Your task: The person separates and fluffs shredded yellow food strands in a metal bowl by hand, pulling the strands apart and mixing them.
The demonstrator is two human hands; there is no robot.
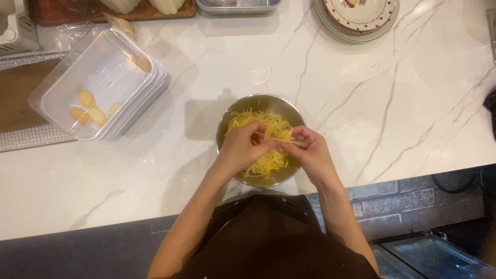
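Pinching a small bunch of yellow potato shreds [275,132] between them, the left hand [242,146] and the right hand [310,151] meet over a round steel bowl [235,112]. Both hands are curled narrow, fingertips closed on the strands, which stretch across the short gap from one hand to the other. Beneath the grip lies the rest of the shreds, a loose heap filling the bowl, with some showing just past the knuckles on the far side and some below the hands near the bowl's near rim.

The bowl stands on a white marble counter [403,103] with grey veins, close to its near edge, right in front of the person's dark apron [274,243].

Away to the left of the grip and further from the person sits a stack of clear plastic trays [98,77], tilted; the top one holds a few pale yellow potato slices [88,107]. Beyond the grip and to the right, at the counter's far edge, is a patterned plate [359,15] with a red dotted border. A wooden board [57,13] lies at the far left edge, well apart from the hands.
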